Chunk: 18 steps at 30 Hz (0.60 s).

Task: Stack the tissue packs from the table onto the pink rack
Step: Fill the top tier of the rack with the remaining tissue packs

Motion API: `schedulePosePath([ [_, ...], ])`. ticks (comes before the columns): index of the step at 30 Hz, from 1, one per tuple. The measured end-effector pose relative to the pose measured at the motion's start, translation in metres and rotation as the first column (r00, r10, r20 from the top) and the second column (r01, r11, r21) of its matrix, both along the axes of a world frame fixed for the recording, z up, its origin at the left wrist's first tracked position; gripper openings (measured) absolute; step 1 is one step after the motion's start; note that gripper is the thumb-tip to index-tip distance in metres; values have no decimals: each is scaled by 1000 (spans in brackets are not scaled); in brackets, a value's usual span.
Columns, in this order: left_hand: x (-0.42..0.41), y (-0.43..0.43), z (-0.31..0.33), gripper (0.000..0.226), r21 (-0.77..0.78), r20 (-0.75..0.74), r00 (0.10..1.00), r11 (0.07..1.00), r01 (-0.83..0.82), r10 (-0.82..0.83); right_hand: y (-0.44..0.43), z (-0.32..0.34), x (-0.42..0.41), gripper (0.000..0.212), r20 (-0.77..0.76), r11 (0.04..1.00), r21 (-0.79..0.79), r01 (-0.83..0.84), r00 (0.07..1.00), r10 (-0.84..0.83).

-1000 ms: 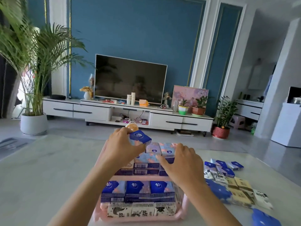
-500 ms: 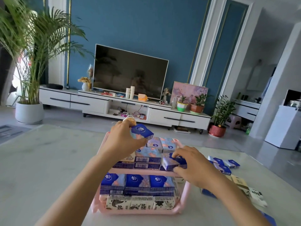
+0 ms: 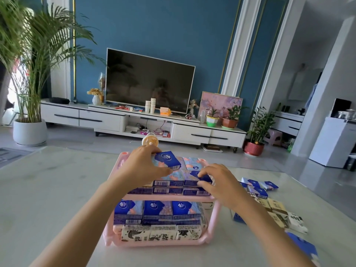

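Note:
The pink rack [image 3: 213, 214] stands on the table in front of me with two shelves full of tissue packs. My left hand [image 3: 141, 166] grips a blue tissue pack [image 3: 168, 159] just above the back of the top shelf. My right hand [image 3: 221, 183] pinches another blue pack [image 3: 199, 179] lying on the front right corner of the top layer. The lower shelf holds blue packs [image 3: 158, 211] over white patterned packs [image 3: 161, 233]. Loose tissue packs [image 3: 269, 201] lie on the table to the right of the rack.
A small orange fan [image 3: 150, 140] stands behind the rack. The marble table [image 3: 48, 189] stretches left of the rack. Beyond it are a TV stand [image 3: 134, 122], a TV [image 3: 150, 81], potted plants [image 3: 28, 74] and a white cabinet [image 3: 335, 139] at the right.
My right hand has set its blue pack down onto the front right of the top layer and still pinches it. My left hand holds its pack in nearly the same place.

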<state>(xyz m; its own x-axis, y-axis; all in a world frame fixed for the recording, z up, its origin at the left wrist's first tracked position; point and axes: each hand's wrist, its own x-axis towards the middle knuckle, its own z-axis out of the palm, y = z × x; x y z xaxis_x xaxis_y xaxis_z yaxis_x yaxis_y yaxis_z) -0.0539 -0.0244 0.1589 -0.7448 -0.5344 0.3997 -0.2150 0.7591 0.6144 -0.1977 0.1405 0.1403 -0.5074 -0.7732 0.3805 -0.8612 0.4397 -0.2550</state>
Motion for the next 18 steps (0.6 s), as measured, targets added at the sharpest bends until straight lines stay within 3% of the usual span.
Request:
schedulePosePath([
  [4,5,2,6,35,109,137,983,988,105,-120,-1,18,16,49,111,980,-153,-127,983,145],
  [6,10,2,10,54,220,171,966,963,155,-194,-4,29,35,52,182,947,-196,-253,940,289],
  [9,18,4,15,85,341,172,955,924,174,-243,-14,35,56,31,98,916,-209,-343,924,369],
  [13,28,4,17,66,378,203,955,917,127,-216,-24,33,64,27,112,909,-239,-343,920,376],
  [18,41,-18,14,37,275,34,998,959,-62,54,-36,27,65,33,138,925,-213,-316,927,349],
])
